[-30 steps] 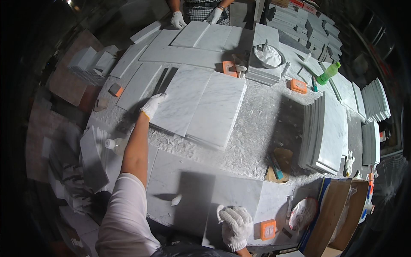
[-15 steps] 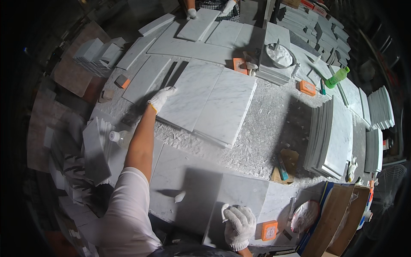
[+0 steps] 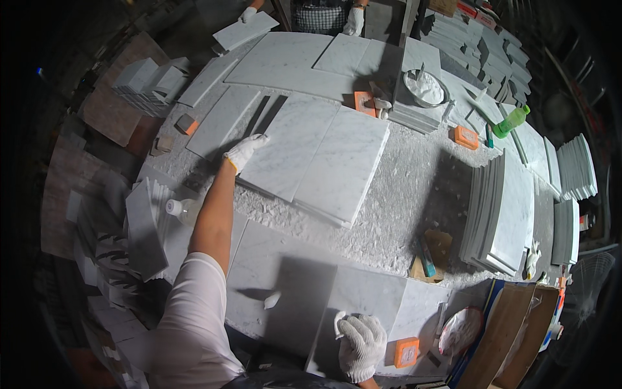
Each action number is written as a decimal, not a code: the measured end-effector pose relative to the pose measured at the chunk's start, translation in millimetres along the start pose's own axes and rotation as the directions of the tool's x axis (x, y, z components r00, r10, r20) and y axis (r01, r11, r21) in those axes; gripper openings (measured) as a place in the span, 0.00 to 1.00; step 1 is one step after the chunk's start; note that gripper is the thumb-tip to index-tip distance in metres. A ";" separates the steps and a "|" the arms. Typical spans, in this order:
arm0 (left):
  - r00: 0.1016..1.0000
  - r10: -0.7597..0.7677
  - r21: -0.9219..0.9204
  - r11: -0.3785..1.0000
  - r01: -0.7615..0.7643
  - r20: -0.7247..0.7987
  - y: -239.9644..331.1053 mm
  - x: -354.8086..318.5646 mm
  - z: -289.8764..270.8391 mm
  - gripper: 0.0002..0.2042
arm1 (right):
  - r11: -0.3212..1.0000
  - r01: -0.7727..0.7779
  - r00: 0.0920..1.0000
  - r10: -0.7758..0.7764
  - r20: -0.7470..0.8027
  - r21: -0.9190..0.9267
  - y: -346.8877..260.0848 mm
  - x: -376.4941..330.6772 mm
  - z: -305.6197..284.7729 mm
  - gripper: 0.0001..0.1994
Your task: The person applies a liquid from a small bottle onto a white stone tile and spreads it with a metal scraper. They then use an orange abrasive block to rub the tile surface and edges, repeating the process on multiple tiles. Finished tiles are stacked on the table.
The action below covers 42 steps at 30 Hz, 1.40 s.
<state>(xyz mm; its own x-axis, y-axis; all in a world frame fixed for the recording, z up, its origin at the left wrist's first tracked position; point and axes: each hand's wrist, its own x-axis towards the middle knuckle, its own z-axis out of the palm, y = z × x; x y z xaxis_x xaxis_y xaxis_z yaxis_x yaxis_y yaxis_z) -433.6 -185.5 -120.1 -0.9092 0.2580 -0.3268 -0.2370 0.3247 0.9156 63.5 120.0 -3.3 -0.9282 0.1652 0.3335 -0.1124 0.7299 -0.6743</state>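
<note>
My left hand [image 3: 243,153], in a white knit glove, grips the left edge of a white grey-veined marble tile [image 3: 285,146]; its thumb is hidden. A second marble tile [image 3: 340,165] lies close against it on the right, and more slabs show beneath. Near the lower edge, my right hand [image 3: 364,347], gloved too, is closed above a pale marble slab [image 3: 369,292]. A small white curved piece sticks out beside its knuckles; whether this is the glove's thumb or a held object I cannot tell. An orange block [image 3: 407,352] lies just right of that hand.
Marble chips cover the worktop [image 3: 414,181]. On the right stand a stack of tiles [image 3: 502,211], a green bottle [image 3: 512,121] and a cardboard box [image 3: 528,330]. A bowl of white paste [image 3: 424,87] sits at the back. Opposite me, a co-worker's gloved hand [image 3: 248,14] touches a tile [image 3: 246,30].
Across the table, the co-worker's tile has shifted from the back middle to the back left, baring the slab beneath. My own hands have stayed nearly where they were.
</note>
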 end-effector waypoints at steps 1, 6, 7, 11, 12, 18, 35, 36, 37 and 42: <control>0.999 0.038 0.026 0.999 -0.038 0.013 -0.4 -0.1 -0.1 0.22 | 1.000 -0.001 1.000 0.001 0.004 0.005 -0.1 0.1 -0.2 0.18; 0.998 0.048 -0.001 0.999 -0.048 0.032 -4.2 2.5 -0.9 0.28 | 1.000 0.007 1.000 -0.007 -0.001 0.009 0.7 0.2 1.0 0.18; 0.998 0.060 0.027 0.998 -0.061 0.029 -5.4 3.3 -1.1 0.28 | 1.000 0.008 1.000 -0.008 -0.002 0.004 1.0 0.0 1.3 0.18; 1.000 0.017 -0.038 0.999 -0.017 -0.001 -10.9 7.8 -2.6 0.20 | 1.000 0.005 1.000 -0.005 -0.005 0.027 1.5 -1.5 1.8 0.17; 1.000 0.025 -0.037 0.999 -0.025 0.008 -12.5 8.9 -3.3 0.19 | 1.000 0.005 1.000 -0.005 -0.004 0.017 1.6 -1.8 1.8 0.17; 0.997 0.059 -0.040 0.998 -0.057 0.050 -20.4 14.9 -7.9 0.24 | 1.000 -0.003 1.000 0.003 -0.002 -0.020 0.9 -4.3 1.5 0.16; 0.999 0.037 -0.007 0.999 -0.036 0.012 -14.6 10.0 -3.9 0.27 | 1.000 0.005 1.000 -0.005 -0.014 -0.025 -0.1 -2.8 0.8 0.17; 0.999 0.039 0.006 0.999 -0.039 0.011 -13.3 9.0 -3.3 0.28 | 1.000 0.008 1.000 -0.008 -0.012 -0.021 -0.3 -2.2 0.3 0.17; 0.999 0.052 0.045 0.998 -0.052 0.008 -12.1 7.9 -2.7 0.28 | 1.000 0.011 1.000 -0.011 -0.010 -0.017 -0.5 -1.5 -0.2 0.18; 1.000 0.010 0.038 0.999 -0.009 -0.007 -8.8 4.7 -1.3 0.30 | 0.999 0.029 0.999 -0.028 -0.034 0.021 -1.3 4.1 1.5 0.17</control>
<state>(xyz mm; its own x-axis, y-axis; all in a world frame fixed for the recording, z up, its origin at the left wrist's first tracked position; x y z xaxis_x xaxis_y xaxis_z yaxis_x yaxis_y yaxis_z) -436.2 -188.3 -129.4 -0.9137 0.2551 -0.3164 -0.2153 0.3564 0.9092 59.3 118.8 -2.1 -0.9119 0.1669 0.3748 -0.1466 0.7206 -0.6777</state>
